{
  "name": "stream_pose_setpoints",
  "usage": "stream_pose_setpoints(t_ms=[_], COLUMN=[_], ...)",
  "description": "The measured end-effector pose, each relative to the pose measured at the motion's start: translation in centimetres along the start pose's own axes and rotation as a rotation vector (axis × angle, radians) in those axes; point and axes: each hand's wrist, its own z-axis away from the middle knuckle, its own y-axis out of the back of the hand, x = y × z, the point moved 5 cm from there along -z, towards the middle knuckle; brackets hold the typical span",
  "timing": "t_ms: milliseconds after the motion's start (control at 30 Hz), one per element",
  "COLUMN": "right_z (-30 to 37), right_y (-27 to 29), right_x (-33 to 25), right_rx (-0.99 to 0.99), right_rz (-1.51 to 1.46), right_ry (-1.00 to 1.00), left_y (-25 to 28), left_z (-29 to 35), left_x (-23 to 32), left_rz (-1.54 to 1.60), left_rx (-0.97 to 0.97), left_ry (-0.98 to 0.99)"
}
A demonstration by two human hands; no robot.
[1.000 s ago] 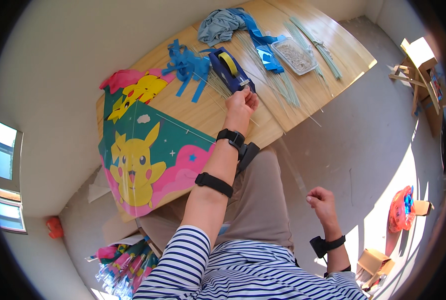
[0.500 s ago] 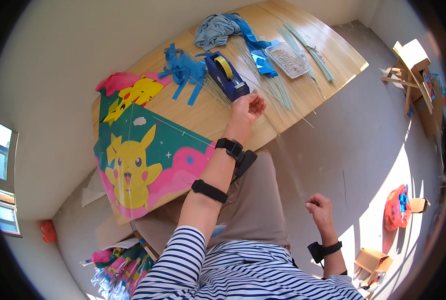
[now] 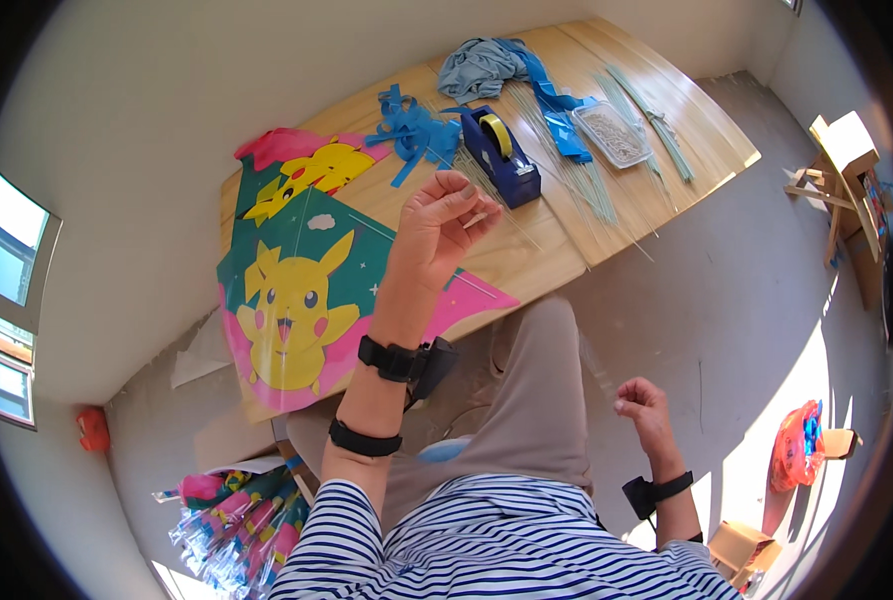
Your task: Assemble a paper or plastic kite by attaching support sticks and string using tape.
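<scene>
table [image 3: 556, 250]: pale wood, smooth, visible grain | kite [image 3: 306, 270]: thin printed plastic sheet, slight sheen | tape dispenser [image 3: 501, 155]: glossy blue plastic | rag [image 3: 476, 65]: soft matt cloth | tray [image 3: 613, 132]: clear plastic | floor [image 3: 736, 290]: rough matt concrete

Person seated. Top: long-sleeved, navy and white horizontal stripes, sleeves pushed up toward the elbows. Trousers: plain beige-tan. Left hand [image 3: 436, 225] bare, no rings seen. Left forearm carries two black bands: nearer the hand, a strap with a bulky black device body on its right side; nearer the elbow, a thinner plain black band. Right hand [image 3: 643, 405] bare; one black strap at its wrist, with a squarish black tab.
</scene>
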Motion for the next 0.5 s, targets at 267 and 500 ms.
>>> stream_pose_setpoints(t_ms=[267, 500], right_z=[0.6, -1.9], right_y=[-3.4, -8.4], right_x=[-3.6, -7.6], right_rx=[-0.118, -0.309], right_rz=[0.034, -0.01], right_ry=[0.199, 0.177], left_y=[-0.3, 5.0], left_z=[8.5, 13.2], left_x=[8.5, 16.7], left_rz=[-0.295, -0.391], left_rx=[0.053, 0.028], left_ry=[-0.225, -0.321])
